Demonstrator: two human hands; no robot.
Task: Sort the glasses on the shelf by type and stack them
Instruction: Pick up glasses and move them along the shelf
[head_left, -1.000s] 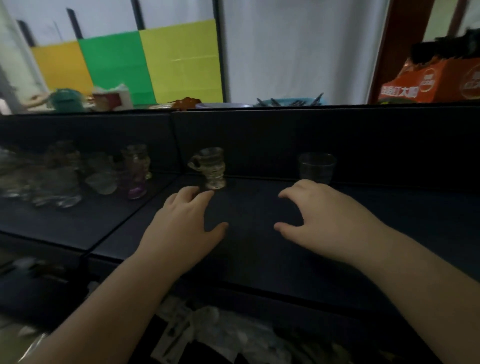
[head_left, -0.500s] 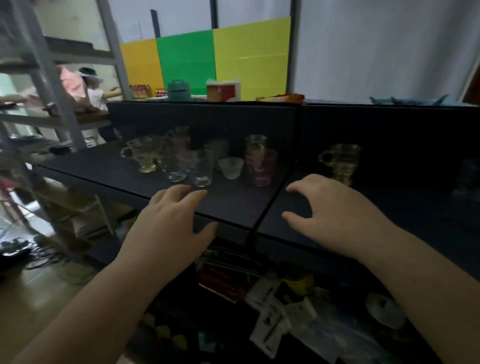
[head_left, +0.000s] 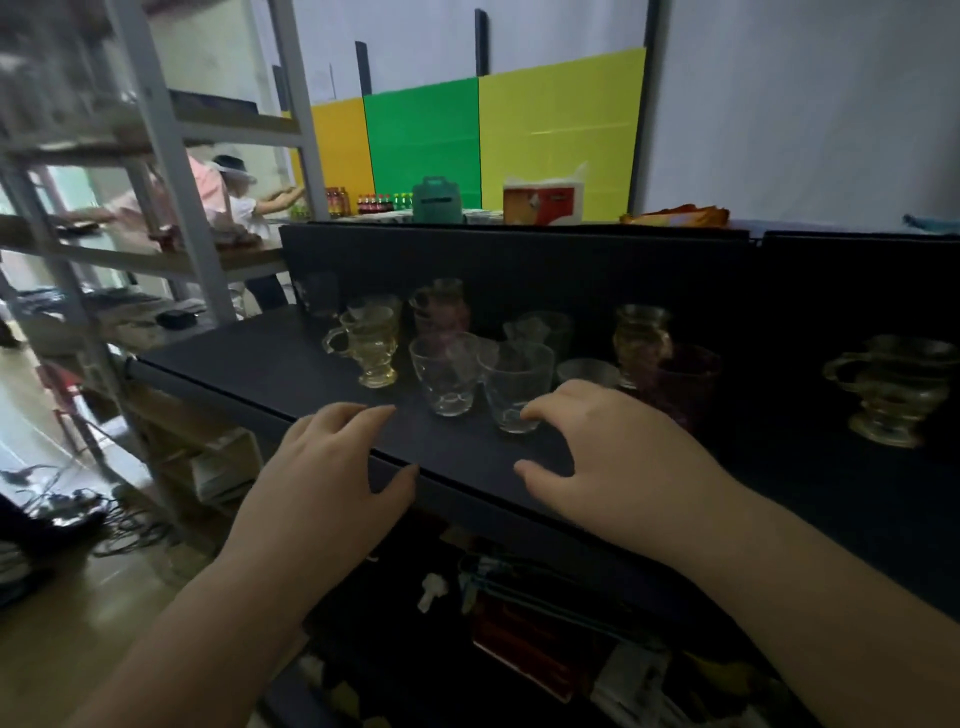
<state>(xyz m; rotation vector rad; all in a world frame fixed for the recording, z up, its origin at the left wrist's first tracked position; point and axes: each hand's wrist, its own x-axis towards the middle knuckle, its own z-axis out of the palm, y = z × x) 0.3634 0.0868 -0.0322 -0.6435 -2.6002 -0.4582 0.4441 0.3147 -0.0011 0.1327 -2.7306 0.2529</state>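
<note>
Several glasses stand in a cluster on the dark shelf (head_left: 260, 369). A footed glass mug with a handle (head_left: 370, 349) is at the left, two clear tumblers (head_left: 448, 375) (head_left: 517, 387) stand in front, a purple glass (head_left: 685, 382) is to the right, and more glasses sit blurred behind. Another footed mug (head_left: 891, 392) stands apart at the far right. My left hand (head_left: 332, 483) hovers over the shelf's front edge, fingers relaxed, holding nothing. My right hand (head_left: 618, 462) is spread just in front of the right tumbler, fingertips close to its base, holding nothing.
A grey metal rack (head_left: 171, 171) stands to the left, with a person in pink (head_left: 208, 192) behind it. Bottles, a green container (head_left: 437, 200) and a red-white box (head_left: 543, 200) sit beyond the shelf's back panel. Papers and clutter lie below the shelf.
The view has swung left and closer, so the glass cluster now sits in front of me. Both hands have shifted left with it; the right one now sits near the clear tumbler.
</note>
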